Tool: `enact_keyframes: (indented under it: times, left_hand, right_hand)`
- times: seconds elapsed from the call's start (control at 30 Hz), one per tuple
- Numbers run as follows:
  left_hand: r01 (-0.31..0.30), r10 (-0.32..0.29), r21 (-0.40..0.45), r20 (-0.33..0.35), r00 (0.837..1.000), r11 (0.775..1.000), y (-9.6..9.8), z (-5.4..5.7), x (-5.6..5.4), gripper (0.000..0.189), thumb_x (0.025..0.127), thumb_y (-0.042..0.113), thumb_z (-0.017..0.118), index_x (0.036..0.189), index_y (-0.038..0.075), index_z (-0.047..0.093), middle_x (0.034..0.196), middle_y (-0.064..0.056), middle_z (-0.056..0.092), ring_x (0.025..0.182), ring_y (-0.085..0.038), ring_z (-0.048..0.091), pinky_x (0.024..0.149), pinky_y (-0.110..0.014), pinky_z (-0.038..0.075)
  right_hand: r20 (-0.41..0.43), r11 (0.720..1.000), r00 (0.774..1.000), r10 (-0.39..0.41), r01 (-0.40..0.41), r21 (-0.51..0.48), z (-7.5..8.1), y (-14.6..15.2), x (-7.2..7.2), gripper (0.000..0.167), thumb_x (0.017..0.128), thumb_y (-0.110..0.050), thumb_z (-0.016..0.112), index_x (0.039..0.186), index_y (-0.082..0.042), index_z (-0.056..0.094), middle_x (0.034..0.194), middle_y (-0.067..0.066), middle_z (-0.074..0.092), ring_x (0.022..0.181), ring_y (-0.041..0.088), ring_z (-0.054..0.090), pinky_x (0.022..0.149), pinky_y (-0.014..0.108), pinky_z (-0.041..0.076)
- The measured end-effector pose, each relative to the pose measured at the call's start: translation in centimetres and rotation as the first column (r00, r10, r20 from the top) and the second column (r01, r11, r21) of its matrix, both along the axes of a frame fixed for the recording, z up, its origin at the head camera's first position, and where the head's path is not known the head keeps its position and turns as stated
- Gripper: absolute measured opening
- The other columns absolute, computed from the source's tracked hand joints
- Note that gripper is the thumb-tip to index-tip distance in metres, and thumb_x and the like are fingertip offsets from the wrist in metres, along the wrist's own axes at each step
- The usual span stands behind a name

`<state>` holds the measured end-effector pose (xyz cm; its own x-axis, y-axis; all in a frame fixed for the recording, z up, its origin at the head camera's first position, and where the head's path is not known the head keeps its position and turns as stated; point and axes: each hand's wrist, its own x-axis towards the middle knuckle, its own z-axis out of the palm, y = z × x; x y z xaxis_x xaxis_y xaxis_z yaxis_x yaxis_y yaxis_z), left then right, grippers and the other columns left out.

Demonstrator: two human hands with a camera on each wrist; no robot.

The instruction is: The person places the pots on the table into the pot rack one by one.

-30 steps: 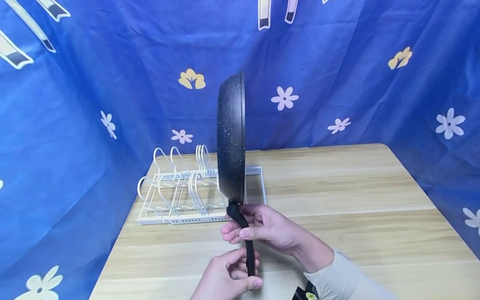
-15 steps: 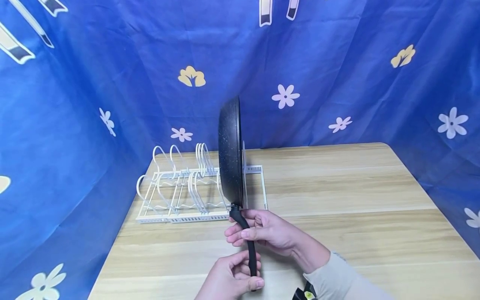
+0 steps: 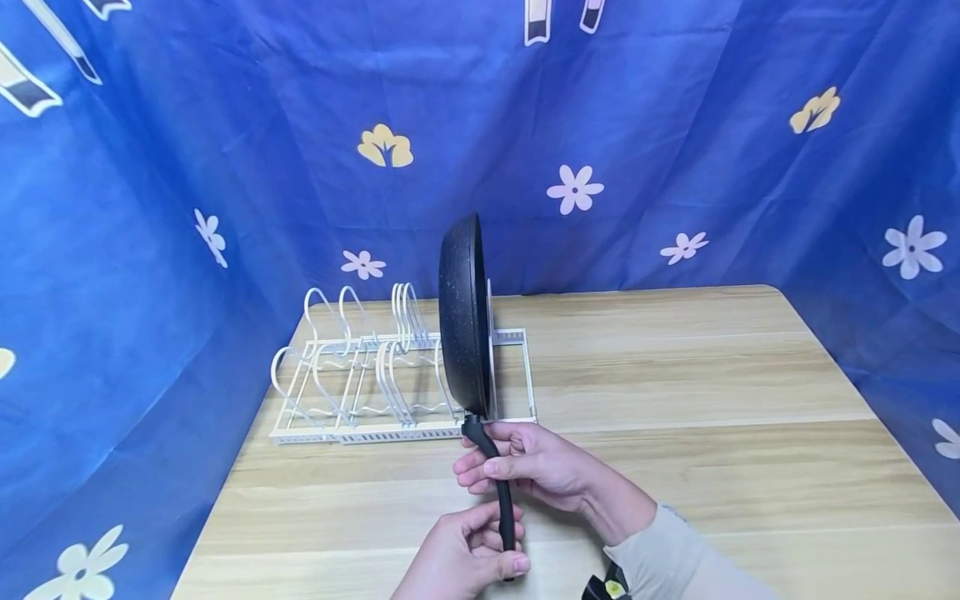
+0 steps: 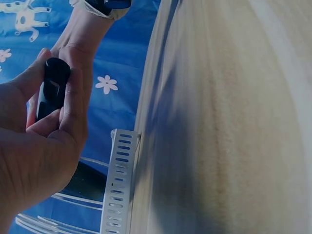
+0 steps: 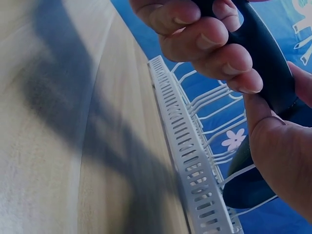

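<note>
A black speckled frying pan (image 3: 462, 321) stands on edge among the right-hand wire loops of a white pan rack (image 3: 438, 432), its handle toward me. My left hand (image 3: 468, 546) pinches the end of the black handle (image 4: 51, 92) between thumb and fingers. Farther up, close to the pan body, my right hand (image 3: 532, 467) grips the same handle, thumb on the near side. In the right wrist view the pan's lower edge sits between two wires of the rack. The pan's inner face is mostly hidden in the head view.
The rack rests on a wooden table (image 3: 675, 400), toward the back left. Several white wire loops (image 3: 390, 375) rise along its left part. Blue patterned cloth (image 3: 637, 125) hangs behind and at both sides. A small black object (image 3: 607, 583) lies by the right sleeve.
The pan has come down between the rack's wire loops, its top edge clearly lower than before. Both hands have kept their hold on the handle and shifted slightly downward and right.
</note>
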<state>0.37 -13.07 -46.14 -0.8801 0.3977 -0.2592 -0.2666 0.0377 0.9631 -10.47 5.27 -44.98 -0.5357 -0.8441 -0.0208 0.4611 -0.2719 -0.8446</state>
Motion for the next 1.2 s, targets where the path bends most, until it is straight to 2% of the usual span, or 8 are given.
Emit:
enact_keyframes:
  times: [0.27, 0.57, 0.8, 1.0, 1.1, 1.2]
  left_hand:
    - [-0.018, 0.018, 0.008, 0.018, 1.000, 1.000, 0.2, 0.0, -0.1, 0.058, 0.091, 0.010, 0.088, 0.135, -0.017, 0.061, 0.117, -0.019, 0.076, 0.090, -0.002, 0.074, 0.080, -0.013, 0.060]
    - [-0.013, 0.013, 0.005, 0.006, 1.000, 1.000, 0.3, 0.1, 0.1, 0.060, 0.089, 0.011, 0.090, 0.133, -0.018, 0.061, 0.117, -0.023, 0.076, 0.089, -0.001, 0.074, 0.081, -0.013, 0.060]
    - [-0.009, 0.007, -0.039, -0.036, 0.999, 0.999, 0.6, -0.4, 0.3, 0.054, 0.087, 0.010, 0.090, 0.128, -0.014, 0.065, 0.112, -0.023, 0.078, 0.087, -0.001, 0.075, 0.080, -0.015, 0.062]
    - [-0.001, -0.008, -0.095, -0.093, 0.996, 0.995, 0.7, -0.5, 0.5, 0.047, 0.085, 0.009, 0.091, 0.121, -0.010, 0.069, 0.104, -0.020, 0.080, 0.083, 0.001, 0.074, 0.079, -0.017, 0.063]
    - [0.007, -0.025, -0.140, -0.123, 0.992, 0.990, 0.7, -0.6, 0.4, 0.043, 0.084, 0.009, 0.092, 0.118, -0.007, 0.070, 0.099, -0.014, 0.080, 0.081, 0.002, 0.073, 0.077, -0.018, 0.063]
    - [0.023, -0.045, -0.178, -0.123, 0.991, 0.984, 0.6, -0.5, 0.3, 0.041, 0.083, 0.008, 0.093, 0.115, -0.002, 0.071, 0.095, -0.006, 0.080, 0.080, 0.002, 0.073, 0.076, -0.017, 0.063]
  right_hand:
    - [0.051, 0.999, 0.999, 0.016, -0.018, 0.029, 0.0, -0.1, -0.1, 0.068, 0.107, -0.002, 0.062, 0.158, 0.019, 0.022, 0.122, 0.001, 0.079, 0.114, 0.009, 0.077, 0.107, 0.028, 0.061]
    - [0.037, 1.000, 0.999, 0.007, -0.007, 0.012, -0.3, 0.0, 0.1, 0.053, 0.106, -0.003, 0.063, 0.150, 0.012, 0.038, 0.123, 0.003, 0.078, 0.115, 0.012, 0.077, 0.106, 0.030, 0.062]
    - [0.022, 1.000, 1.000, 0.013, -0.013, 0.003, -0.9, 0.2, 0.3, 0.048, 0.106, -0.003, 0.064, 0.147, 0.009, 0.042, 0.124, 0.004, 0.078, 0.115, 0.012, 0.077, 0.105, 0.030, 0.062]
    - [0.019, 1.000, 1.000, 0.012, -0.012, -0.007, -1.5, 0.3, 0.6, 0.047, 0.106, -0.002, 0.063, 0.148, 0.008, 0.042, 0.125, 0.005, 0.077, 0.115, 0.013, 0.077, 0.105, 0.030, 0.062]
    - [0.019, 1.000, 1.000, 0.006, -0.006, -0.015, -1.6, 0.3, 0.7, 0.046, 0.106, -0.001, 0.062, 0.147, 0.008, 0.043, 0.125, 0.005, 0.077, 0.116, 0.013, 0.077, 0.105, 0.030, 0.062]
    - [0.020, 1.000, 1.000, 0.003, -0.003, -0.016, -1.8, 0.3, 0.8, 0.045, 0.106, -0.001, 0.063, 0.146, 0.008, 0.044, 0.124, 0.005, 0.078, 0.115, 0.013, 0.077, 0.105, 0.030, 0.062]
